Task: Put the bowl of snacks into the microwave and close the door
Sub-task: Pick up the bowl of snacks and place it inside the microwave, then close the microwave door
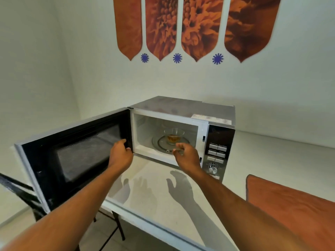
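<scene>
The microwave [183,134] stood on a white surface [159,192] with its door [72,158] swung wide open to the left. Inside, a clear glass bowl [174,135] holding brownish snacks sat on the round glass turntable [161,142], upright and near the middle of the cavity.

The right hand [186,154] hovered at the front opening of the cavity, just in front of and slightly below the bowl. Its fingers were loosely curled with nothing gripped between them, and a gap showed between the fingertips and the bowl, so the bowl lay just beyond the hand, free of it.

The left hand [121,153] was to the left of the bowl, at the hinge side of the opening. Its fingers were curled against the inner edge of the door near the hinge, touching it; whether it truly gripped the edge could not be told.

To the right of the right hand was the control panel [216,153] with buttons and a dial. Farther right on the surface lay an orange cloth [290,211]. Shadows of both hands fell on the surface below them.
</scene>
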Demonstrator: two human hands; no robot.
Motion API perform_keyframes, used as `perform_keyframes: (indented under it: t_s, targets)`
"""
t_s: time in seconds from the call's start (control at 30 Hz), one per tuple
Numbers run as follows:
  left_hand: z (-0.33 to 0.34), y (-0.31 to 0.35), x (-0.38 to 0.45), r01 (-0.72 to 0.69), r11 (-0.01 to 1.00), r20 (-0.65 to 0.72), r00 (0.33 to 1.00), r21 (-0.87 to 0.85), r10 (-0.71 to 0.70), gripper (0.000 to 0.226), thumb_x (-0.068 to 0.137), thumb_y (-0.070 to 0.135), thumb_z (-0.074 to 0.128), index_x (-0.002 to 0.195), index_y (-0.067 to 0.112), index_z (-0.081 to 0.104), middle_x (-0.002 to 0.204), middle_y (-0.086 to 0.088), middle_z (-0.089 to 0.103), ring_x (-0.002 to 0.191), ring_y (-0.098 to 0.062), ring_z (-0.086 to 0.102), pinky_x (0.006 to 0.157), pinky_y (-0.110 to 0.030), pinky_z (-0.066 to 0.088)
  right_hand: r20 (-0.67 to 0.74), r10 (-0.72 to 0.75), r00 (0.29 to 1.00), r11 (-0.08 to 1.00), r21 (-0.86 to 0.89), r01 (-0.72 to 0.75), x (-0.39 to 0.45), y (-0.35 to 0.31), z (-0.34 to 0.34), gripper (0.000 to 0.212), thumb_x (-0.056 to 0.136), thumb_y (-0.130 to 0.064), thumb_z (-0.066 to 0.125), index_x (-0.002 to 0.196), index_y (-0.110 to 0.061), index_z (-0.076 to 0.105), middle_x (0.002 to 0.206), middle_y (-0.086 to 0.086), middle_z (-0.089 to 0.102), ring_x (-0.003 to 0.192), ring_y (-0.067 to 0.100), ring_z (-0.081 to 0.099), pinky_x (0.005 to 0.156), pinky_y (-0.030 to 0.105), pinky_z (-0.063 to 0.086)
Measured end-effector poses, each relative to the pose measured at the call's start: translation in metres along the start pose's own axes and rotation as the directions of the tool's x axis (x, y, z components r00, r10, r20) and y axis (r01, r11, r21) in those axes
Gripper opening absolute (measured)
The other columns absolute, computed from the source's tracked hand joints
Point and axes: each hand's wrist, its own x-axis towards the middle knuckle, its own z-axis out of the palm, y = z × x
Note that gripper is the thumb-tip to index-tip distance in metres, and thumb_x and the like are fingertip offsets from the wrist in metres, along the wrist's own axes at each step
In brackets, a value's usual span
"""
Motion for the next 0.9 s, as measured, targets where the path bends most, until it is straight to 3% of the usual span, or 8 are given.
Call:
perform_keyframes:
  t_s: [0.1,0.3,0.43,0.53,0.6,0.7,0.9]
  targets:
    - [-0.029,0.001,-0.012,-0.081,0.989,-0.049,0.995,0.121,0.088,0.045,0.095,0.01,0.055,0.139,0.003,0.049,0.143,-0.021,0.051,0.134,-0.038,0.045,0.111,-0.047,0.037,-0.053,-0.134,0.99,0.978,-0.169,0.123,-0.009,-0.008,-0.017,0.038,0.096,-0.03,0.067,0.132,-0.018,0.063,0.136,0.004,0.064,0.124,0.024,0.06,0.096,0.028,0.044]
    - [-0.098,0.002,-0.013,-0.232,0.889,-0.098,0.951,0.394,0.292,0.056,0.094,0.02,0.058,0.144,0.001,0.042,0.152,-0.018,0.037,0.145,-0.032,0.031,0.117,-0.049,0.031,-0.153,-0.363,0.919,0.876,-0.393,0.28,-0.005,-0.031,-0.065,0.043,0.097,-0.029,0.063,0.137,-0.015,0.057,0.14,0.007,0.058,0.132,0.026,0.05,0.107,0.041,0.048]
    - [-0.143,0.003,-0.003,-0.192,0.748,-0.16,0.915,0.635,0.371,0.057,0.09,0.024,0.062,0.137,-0.003,0.045,0.146,-0.026,0.038,0.135,-0.046,0.04,0.111,-0.057,0.037,-0.223,-0.465,0.857,0.771,-0.577,0.269,0.006,-0.041,-0.086,0.045,0.094,-0.025,0.062,0.137,-0.012,0.057,0.141,0.008,0.059,0.136,0.028,0.047,0.117,0.043,0.041]
    - [-0.171,-0.004,0.004,-0.073,0.639,-0.217,0.906,0.766,0.363,0.055,0.085,0.026,0.063,0.128,-0.006,0.05,0.134,-0.033,0.048,0.121,-0.053,0.049,0.107,-0.061,0.037,-0.165,-0.435,0.885,0.665,-0.721,0.192,0.012,-0.035,-0.102,0.059,0.089,-0.022,0.067,0.144,-0.01,0.05,0.151,0.012,0.051,0.147,0.032,0.038,0.128,0.049,0.02]
    - [-0.187,-0.007,0.009,0.033,0.615,-0.286,0.904,0.788,0.318,0.048,0.084,0.029,0.06,0.119,-0.003,0.055,0.119,-0.034,0.06,0.108,-0.052,0.059,0.102,-0.062,0.04,-0.132,-0.389,0.912,0.613,-0.776,0.149,0.013,-0.028,-0.113,0.071,0.087,-0.025,0.071,0.15,-0.01,0.042,0.158,0.012,0.044,0.152,0.032,0.031,0.129,0.052,0.013]
    - [-0.206,-0.022,0.02,0.16,0.685,-0.402,0.892,0.711,0.209,0.04,0.086,0.031,0.052,0.112,0.001,0.058,0.107,-0.032,0.064,0.091,-0.054,0.063,0.086,-0.061,0.049,-0.089,-0.358,0.929,0.571,-0.809,0.142,0.012,-0.016,-0.125,0.077,0.088,-0.03,0.07,0.154,-0.01,0.035,0.161,0.012,0.041,0.153,0.031,0.03,0.129,0.052,0.015]
    - [-0.221,-0.107,0.064,0.131,0.75,-0.372,0.914,0.649,0.162,0.048,0.087,0.046,0.035,0.108,0.008,0.056,0.108,-0.032,0.065,0.096,-0.056,0.061,0.084,-0.058,0.05,-0.023,-0.389,0.921,0.518,-0.832,0.198,0.003,-0.002,-0.137,0.089,0.083,-0.021,0.076,0.157,-0.01,0.028,0.163,0.012,0.037,0.152,0.03,0.033,0.128,0.047,0.022]
